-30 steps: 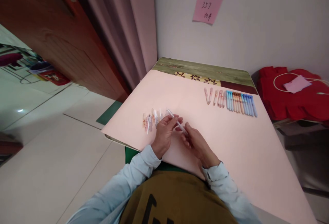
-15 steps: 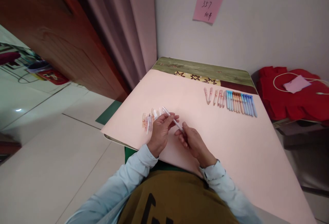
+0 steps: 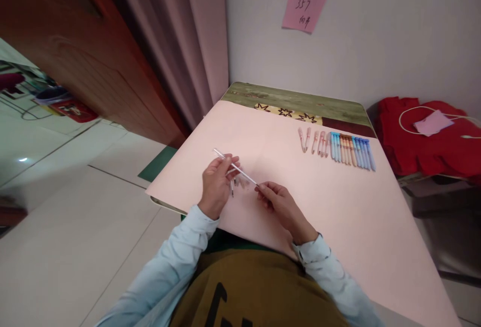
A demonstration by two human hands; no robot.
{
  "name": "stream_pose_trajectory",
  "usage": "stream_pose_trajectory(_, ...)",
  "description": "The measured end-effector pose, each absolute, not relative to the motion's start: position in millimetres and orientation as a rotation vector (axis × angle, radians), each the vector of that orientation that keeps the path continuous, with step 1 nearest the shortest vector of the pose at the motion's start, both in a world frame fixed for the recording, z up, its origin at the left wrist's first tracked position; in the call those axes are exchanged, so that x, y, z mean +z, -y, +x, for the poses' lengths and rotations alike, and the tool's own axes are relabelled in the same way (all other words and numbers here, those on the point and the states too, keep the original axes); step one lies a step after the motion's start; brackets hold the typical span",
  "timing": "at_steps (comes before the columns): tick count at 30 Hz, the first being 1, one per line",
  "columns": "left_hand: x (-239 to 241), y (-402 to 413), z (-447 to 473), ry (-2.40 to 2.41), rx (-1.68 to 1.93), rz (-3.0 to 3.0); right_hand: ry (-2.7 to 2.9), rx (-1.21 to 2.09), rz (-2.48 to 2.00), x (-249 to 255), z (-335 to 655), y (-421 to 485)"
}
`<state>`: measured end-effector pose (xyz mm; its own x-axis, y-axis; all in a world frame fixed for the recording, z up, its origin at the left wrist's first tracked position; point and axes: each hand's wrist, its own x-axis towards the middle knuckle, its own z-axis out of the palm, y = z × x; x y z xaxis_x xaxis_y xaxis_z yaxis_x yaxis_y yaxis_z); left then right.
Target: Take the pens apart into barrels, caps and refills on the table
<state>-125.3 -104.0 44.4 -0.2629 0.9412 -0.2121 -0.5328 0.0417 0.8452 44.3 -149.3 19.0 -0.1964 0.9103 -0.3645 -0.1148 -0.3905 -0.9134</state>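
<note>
A thin white pen refill (image 3: 246,175) spans the gap between my two hands, slanting down to the right. My left hand (image 3: 217,183) pinches the upper part, where a clear pen barrel (image 3: 218,153) sticks out past the fingers. At the lower end, my right hand (image 3: 281,203) grips the refill's tip between thumb and fingers. Under and beside the left hand lie loose pen parts (image 3: 243,182), partly hidden, with a dark-tipped refill (image 3: 232,190) among them. How far the refill sits inside the barrel cannot be made out.
Toward the table's far right lies a row of pens (image 3: 353,151) in blue, brown and violet, with several pinkish clear pens (image 3: 317,142) left of it. Pale pink paper (image 3: 338,227) covers the table. A red cloth-covered stool (image 3: 398,146) stands right, a wooden door (image 3: 124,76) left.
My left hand has moved left and slightly up, away from the right hand, and a longer stretch of white refill shows between them. My right hand has barely moved.
</note>
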Motion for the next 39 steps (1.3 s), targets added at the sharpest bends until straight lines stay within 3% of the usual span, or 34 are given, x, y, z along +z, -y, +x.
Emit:
stream_pose_trajectory(7, 49.8, 95.1, -170.0, -1.17, 1.683, 0.476, 1.705, 0.747, -1.806, 22.5, 33.2, 111.6)
stream_pose_trajectory(15, 29.6, 93.1, -188.3, -1.232, 1.718, 0.433, 1.917, 0.416, -1.679, 13.8, 0.8, 109.0)
stream_pose_trajectory(21, 27.0, 85.0, -214.4, -1.267, 1.801, 0.34, 2.32, 0.408, -1.333, 14.0, -41.1, 127.2)
stream_pose_trajectory(39, -4.2, 68.9, -208.6, -1.179, 1.938, 0.195, 2.646, 0.244, -1.434, 20.2, -73.4, 129.5)
